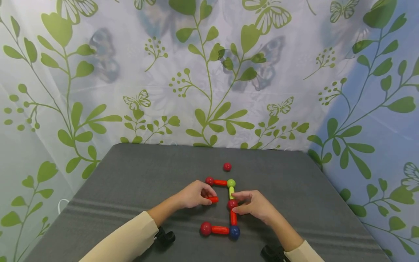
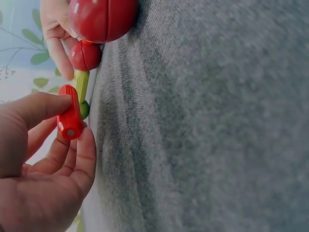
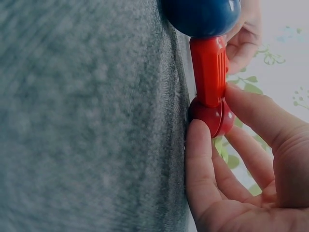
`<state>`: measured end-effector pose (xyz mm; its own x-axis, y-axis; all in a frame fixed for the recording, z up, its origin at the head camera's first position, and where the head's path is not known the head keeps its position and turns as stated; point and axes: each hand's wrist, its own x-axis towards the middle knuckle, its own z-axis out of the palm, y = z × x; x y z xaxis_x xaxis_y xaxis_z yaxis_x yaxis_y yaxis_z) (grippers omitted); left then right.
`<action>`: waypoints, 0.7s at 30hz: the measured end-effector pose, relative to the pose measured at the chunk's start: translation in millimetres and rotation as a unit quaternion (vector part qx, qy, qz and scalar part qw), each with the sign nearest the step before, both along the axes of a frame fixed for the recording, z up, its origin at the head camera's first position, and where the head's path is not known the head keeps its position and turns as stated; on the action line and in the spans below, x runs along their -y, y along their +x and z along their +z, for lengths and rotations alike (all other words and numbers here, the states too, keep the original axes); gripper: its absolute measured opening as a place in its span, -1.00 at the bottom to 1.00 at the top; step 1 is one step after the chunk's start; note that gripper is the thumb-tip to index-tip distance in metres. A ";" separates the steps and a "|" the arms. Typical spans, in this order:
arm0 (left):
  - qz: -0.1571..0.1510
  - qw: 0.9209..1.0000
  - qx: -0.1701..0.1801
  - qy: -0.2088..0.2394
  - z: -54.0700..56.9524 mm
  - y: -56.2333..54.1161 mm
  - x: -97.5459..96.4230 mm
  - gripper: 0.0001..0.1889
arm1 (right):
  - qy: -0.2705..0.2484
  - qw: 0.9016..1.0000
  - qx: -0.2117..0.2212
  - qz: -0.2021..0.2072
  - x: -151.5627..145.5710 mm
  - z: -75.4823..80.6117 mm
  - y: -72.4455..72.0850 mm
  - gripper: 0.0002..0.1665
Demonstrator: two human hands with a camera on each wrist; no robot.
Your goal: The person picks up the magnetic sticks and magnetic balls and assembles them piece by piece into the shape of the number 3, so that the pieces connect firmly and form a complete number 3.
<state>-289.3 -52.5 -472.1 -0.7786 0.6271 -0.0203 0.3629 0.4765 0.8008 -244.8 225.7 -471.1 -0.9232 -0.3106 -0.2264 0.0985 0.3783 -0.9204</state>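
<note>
Between thumb and fingers, my left hand point(image 1: 195, 194) pinches a short red rod point(image 2: 70, 112); a small metal dot shows on its end in the left wrist view. My right hand point(image 1: 256, 205) holds the middle dark red ball point(image 3: 211, 116) of a figure made of balls and rods. From that ball a lime rod point(image 1: 231, 193) runs back to a lime ball point(image 1: 231, 183), and a red rod point(image 3: 208, 72) runs forward to a blue ball point(image 1: 234, 232). The held rod lies left of the middle ball, apart from it.
A far red rod point(image 1: 220, 182) links the lime ball to a dark red ball point(image 1: 209, 181). In front, another red rod point(image 1: 220, 230) joins the blue ball to a larger red ball point(image 1: 206, 229). One loose red ball point(image 1: 227, 167) lies behind on the grey table point(image 1: 157, 163). A patterned curtain point(image 1: 157, 72) stands behind.
</note>
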 end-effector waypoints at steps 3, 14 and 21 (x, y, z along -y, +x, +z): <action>-0.007 1.000 0.003 -0.002 -1.7 -2.1 -3.9 -0.82 | -0.003 1.000 0.003 -0.001 -0.3 -0.2 0.0 -0.28; -0.024 0.999 0.032 0.006 -2.9 -5.1 -14.5 -0.82 | -0.017 1.000 -0.003 0.007 -0.7 -0.1 0.2 -0.30; -0.031 0.999 0.039 0.005 -3.8 -5.8 -21.4 -0.81 | -0.013 1.000 -0.006 0.011 -0.8 0.1 0.5 -0.30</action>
